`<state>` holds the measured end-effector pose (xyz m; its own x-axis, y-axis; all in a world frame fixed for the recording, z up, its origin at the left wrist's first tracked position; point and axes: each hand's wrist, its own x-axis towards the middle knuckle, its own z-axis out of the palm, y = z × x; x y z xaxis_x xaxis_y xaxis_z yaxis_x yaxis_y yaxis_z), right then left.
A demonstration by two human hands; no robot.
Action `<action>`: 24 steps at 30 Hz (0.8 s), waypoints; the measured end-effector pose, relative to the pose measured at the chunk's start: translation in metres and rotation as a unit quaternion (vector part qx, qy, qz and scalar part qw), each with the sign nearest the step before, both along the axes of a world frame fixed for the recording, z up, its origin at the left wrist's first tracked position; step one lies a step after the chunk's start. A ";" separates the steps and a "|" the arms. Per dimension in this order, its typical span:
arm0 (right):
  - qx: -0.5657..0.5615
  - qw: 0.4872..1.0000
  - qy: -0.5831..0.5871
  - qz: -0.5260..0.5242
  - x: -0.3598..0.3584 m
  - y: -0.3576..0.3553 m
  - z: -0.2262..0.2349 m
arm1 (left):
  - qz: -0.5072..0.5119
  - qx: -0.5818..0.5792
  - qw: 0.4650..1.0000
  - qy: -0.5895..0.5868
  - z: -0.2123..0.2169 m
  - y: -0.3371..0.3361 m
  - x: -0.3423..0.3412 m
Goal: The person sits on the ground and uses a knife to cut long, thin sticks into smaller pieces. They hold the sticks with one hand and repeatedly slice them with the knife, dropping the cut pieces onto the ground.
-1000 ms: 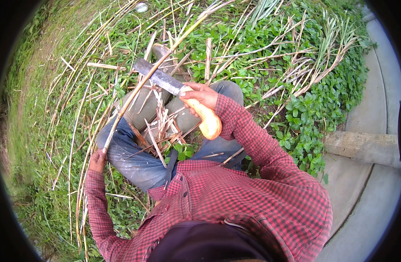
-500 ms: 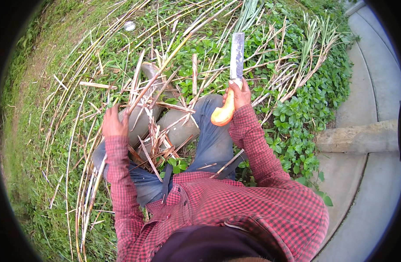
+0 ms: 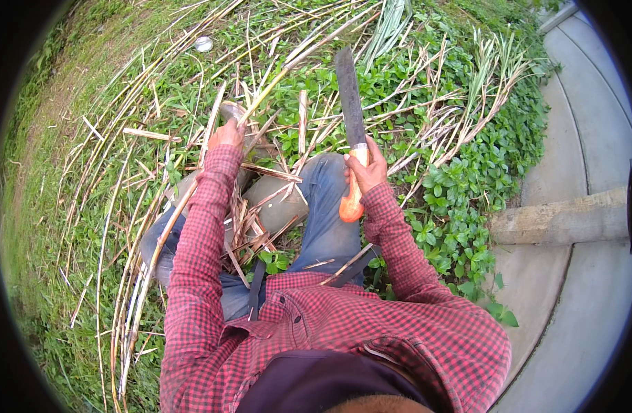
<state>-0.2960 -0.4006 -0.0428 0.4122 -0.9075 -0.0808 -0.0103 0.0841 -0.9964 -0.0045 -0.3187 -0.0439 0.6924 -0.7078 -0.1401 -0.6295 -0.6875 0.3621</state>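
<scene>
My right hand grips the orange handle of a machete, whose long dark blade points up and away from me over my right knee. My left hand is stretched forward and closed around a long pale cane stalk that runs up and to the right across the ground. Both arms wear red checked sleeves. My knees in blue jeans and my grey rubber boots sit below the hands, with dry stalk pieces lying across them.
Many cut cane stalks lie strewn over grass on the left and ahead. Leafy green ground cover fills the right side, bordered by a curved concrete path and a concrete block. A small round white object lies far ahead.
The machete has swung up from lying across my knees to pointing upright. My left hand has moved forward and up from my left side onto a stalk near the boots.
</scene>
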 end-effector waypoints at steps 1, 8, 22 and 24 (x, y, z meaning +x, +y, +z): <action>0.010 1.000 0.000 0.006 0.003 -0.002 -0.001 | -0.011 0.001 1.000 -0.028 0.006 0.030 0.000; 0.076 0.988 0.034 0.128 0.044 -0.071 -0.012 | 0.052 0.014 0.987 -0.154 0.020 0.210 0.008; 0.132 0.973 0.047 0.181 0.161 -0.207 -0.020 | 0.167 0.022 0.986 0.007 0.015 0.417 0.013; 0.147 0.968 0.056 0.196 0.165 -0.204 -0.024 | 0.273 0.145 0.937 0.164 0.020 0.431 0.023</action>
<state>-0.1314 -0.6045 -0.0666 0.6937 -0.6147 -0.3754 -0.2047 0.3315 -0.9210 0.0182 0.1126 -0.0242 0.8265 -0.1595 -0.5398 -0.0422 -0.9739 0.2232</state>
